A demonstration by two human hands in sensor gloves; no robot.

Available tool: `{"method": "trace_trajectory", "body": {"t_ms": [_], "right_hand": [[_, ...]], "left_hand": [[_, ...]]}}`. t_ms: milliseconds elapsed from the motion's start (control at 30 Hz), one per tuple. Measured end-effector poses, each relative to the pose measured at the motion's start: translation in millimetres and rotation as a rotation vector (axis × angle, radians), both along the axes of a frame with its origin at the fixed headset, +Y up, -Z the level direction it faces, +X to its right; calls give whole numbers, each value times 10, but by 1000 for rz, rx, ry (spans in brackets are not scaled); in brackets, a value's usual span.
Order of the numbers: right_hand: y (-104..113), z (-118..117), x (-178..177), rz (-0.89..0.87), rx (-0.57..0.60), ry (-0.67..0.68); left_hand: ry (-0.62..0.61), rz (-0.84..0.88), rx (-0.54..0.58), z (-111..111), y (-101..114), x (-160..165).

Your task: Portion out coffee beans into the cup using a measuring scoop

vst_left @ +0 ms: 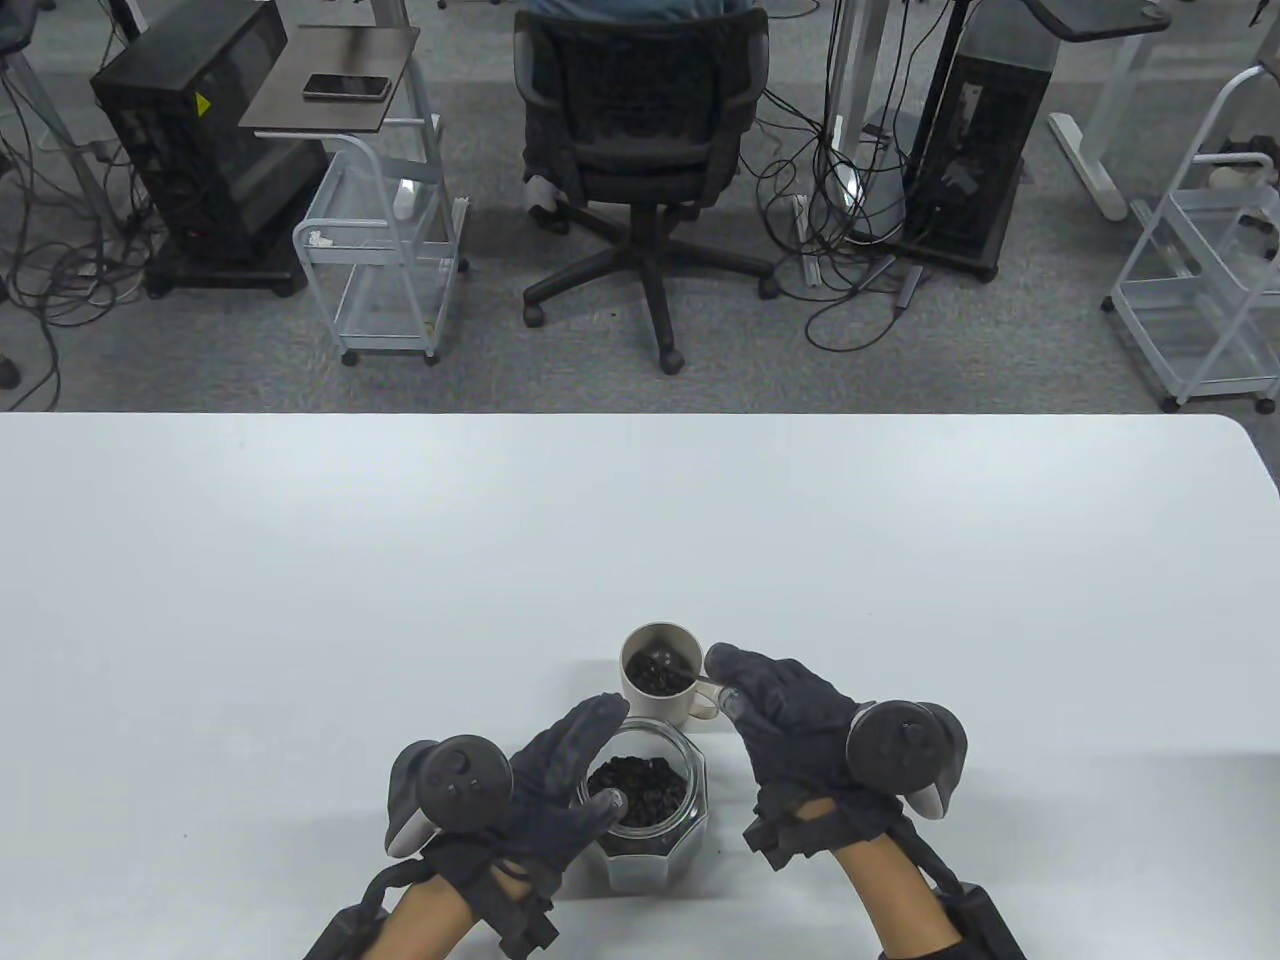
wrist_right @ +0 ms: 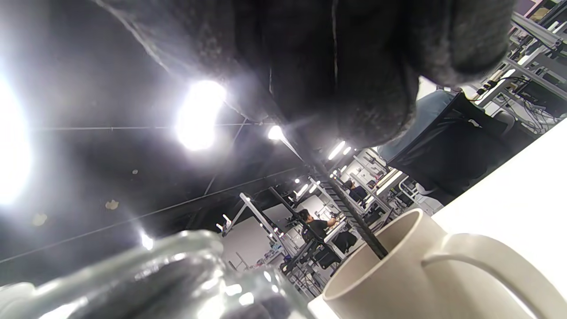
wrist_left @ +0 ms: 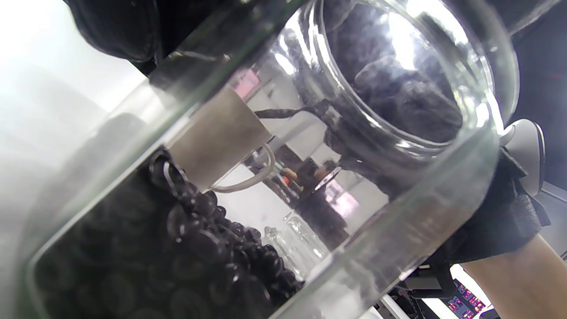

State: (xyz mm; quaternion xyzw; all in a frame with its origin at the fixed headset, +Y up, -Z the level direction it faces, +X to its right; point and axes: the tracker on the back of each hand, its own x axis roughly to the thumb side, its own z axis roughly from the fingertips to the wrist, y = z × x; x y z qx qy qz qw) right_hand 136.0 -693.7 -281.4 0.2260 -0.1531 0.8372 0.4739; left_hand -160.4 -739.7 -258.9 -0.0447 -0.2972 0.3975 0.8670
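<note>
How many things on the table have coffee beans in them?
2: the glass jar near the table's front edge, gripped by the left hand, and the cup just behind it, where the right hand dips the scoop.

Grey carpet floor (vst_left: 250,370) is seen beyond white table (vst_left: 400,560); black office chair (vst_left: 640,130), PC towers (vst_left: 190,130), white wire carts (vst_left: 385,250), tangled cables (vst_left: 830,190) are shown.

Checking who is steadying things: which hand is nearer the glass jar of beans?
Left. The left hand grips the jar, fingers curled over its rim. The right hand is beside it, holding the scoop in the cup.
</note>
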Motion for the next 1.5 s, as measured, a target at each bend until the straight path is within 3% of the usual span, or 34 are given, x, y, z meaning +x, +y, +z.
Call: {"method": "trace_trajectory", "body": {"t_ms": [1067,1333,1500], "right_hand": [[280,44,659,-538,31,-175],[305,64,924,-599,34,-310],[342,77,1074,-543,57,-371]], "left_hand": [[-3,31,-5,-22,32,-55],[145,31,87,-69,267,-407],[312,-144,184,-88,341,-592]]}}
